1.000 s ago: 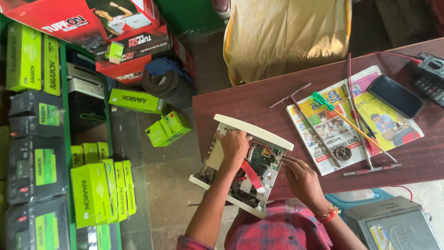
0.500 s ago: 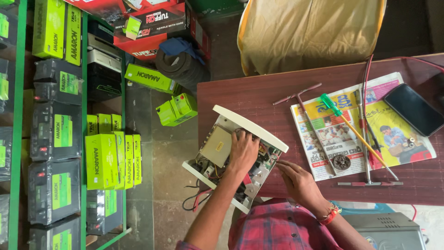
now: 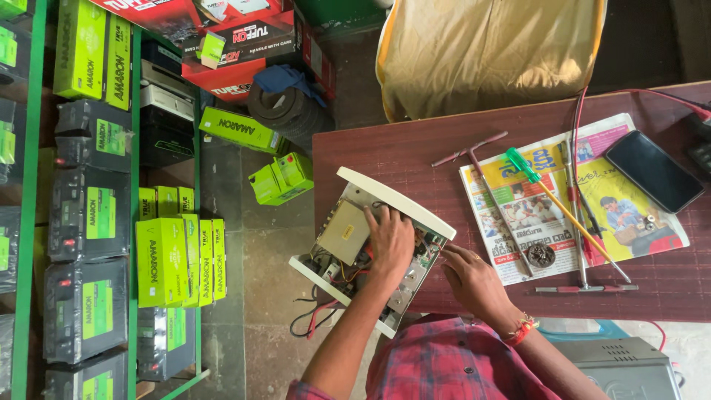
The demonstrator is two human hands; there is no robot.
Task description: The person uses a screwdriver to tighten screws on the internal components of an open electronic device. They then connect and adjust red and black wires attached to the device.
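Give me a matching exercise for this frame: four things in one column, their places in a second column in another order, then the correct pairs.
Things:
1. left hand
2. right hand
3. green-handled screwdriver
4. phone

Places:
A. lying across the newspaper
B. inside the opened device
C. on the newspaper's far right corner
D. at the device's right edge, on the table

Pairs: 1-B, 2-D, 3-A, 4-C
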